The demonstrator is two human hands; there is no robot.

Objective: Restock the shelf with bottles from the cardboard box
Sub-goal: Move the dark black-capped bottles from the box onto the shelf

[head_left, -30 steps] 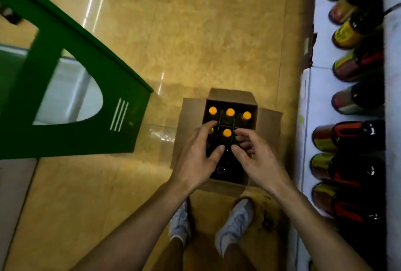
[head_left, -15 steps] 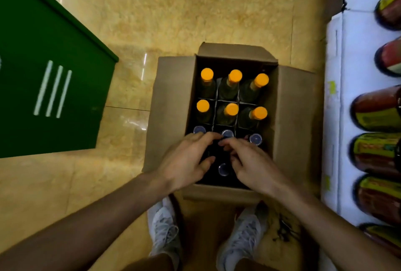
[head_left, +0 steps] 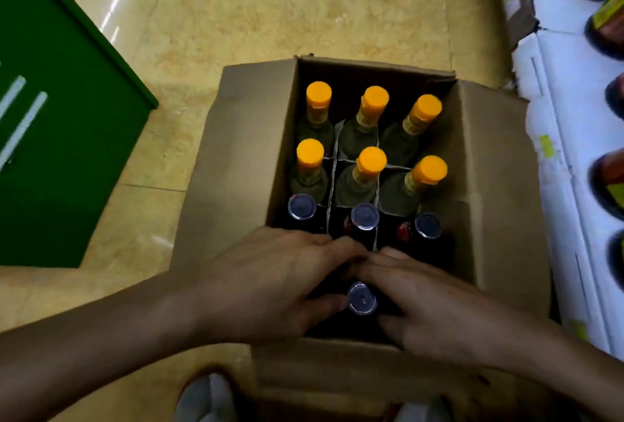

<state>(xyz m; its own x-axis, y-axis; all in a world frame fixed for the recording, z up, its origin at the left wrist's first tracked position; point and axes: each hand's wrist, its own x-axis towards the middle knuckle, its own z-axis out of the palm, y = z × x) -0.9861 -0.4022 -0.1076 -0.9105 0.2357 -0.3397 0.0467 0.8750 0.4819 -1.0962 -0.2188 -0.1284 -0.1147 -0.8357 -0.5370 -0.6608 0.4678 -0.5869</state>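
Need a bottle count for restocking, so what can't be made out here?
Head view:
Near row of the box: left hand and right hand cover its side cells; one cap shows.
Grip: the hands overlap, so whether either holds a bottle is unclear.
Shelf bottles: cut off by the right edge, blurred.
Dark bottles: labels lost in shadow.

Open-topped cardboard box (head_left: 445, 205), orange-capped bottles (head_left: 371, 161) tightly packed between dividers (head_left: 332, 165), slim gaps around necks only, flaps (head_left: 236, 151) either side.
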